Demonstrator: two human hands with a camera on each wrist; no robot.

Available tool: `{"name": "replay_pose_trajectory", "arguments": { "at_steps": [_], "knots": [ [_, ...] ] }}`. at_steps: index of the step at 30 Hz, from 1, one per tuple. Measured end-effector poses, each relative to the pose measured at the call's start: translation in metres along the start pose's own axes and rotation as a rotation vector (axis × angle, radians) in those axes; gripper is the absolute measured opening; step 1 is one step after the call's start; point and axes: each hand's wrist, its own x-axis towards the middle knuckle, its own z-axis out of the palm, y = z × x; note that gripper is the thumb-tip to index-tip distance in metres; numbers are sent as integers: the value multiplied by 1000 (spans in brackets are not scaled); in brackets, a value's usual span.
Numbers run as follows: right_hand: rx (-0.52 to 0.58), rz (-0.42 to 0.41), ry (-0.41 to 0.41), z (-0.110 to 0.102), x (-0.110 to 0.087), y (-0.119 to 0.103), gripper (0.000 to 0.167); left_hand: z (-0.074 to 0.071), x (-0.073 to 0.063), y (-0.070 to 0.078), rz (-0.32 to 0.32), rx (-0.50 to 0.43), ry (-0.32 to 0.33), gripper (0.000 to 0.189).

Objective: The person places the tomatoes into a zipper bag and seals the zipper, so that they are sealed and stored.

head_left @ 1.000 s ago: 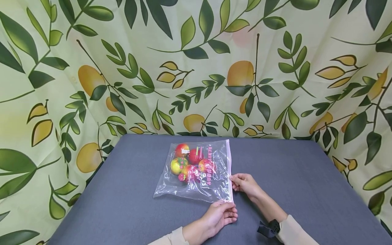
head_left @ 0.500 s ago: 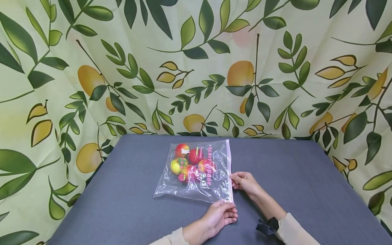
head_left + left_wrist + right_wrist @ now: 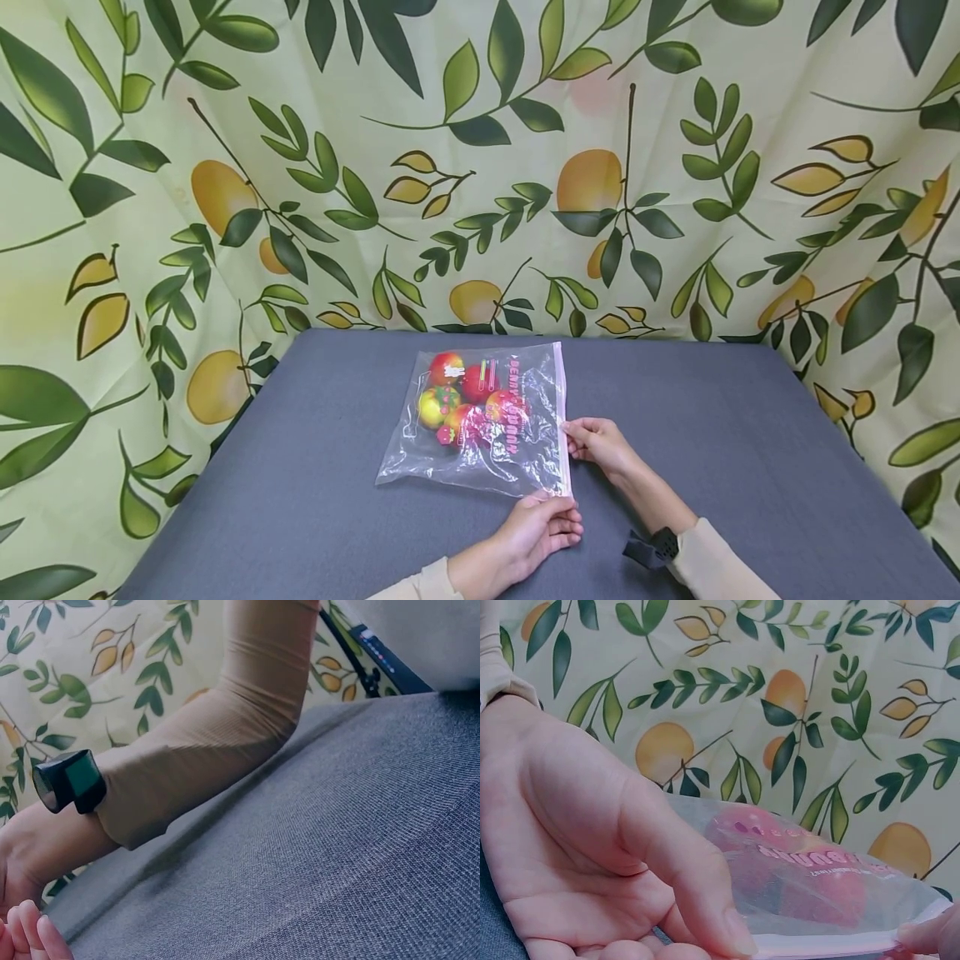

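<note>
A clear plastic zip bag with pink print lies flat on the table, its pale pink slider strip facing right. Several red and yellow apples show through the plastic. The left hand pinches the bag's near right corner between thumb and fingers. Farther up the same edge, the right hand pinches the strip. In the right wrist view, the left hand fills the left side and the right hand's fingertip meets the strip. Only the left fingers show low in the left wrist view.
The grey cloth-covered table extends around the bag. A leaf-and-fruit patterned curtain hangs behind and along both sides. A black camera band sits on the right wrist.
The right hand has slid slightly up along the strip, away from the left hand, and its forearm has turned a little. The left hand and the bag have stayed in place.
</note>
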Motion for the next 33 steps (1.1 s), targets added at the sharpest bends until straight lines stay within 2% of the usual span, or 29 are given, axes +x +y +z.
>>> {"name": "replay_pose_trajectory", "arguments": {
  "at_steps": [13, 29, 33],
  "knots": [
    [5, -2, 8, 0, 4, 0, 18, 1, -1, 2, -4, -19, -9, 5],
    [11, 14, 20, 0, 10, -4, 16, 1, 0, 1, -7, 12, -9, 10],
    [12, 14, 30, 1, 12, -3, 16, 0, -1, 1, 4, 6, -28, 8]
  ]
}}
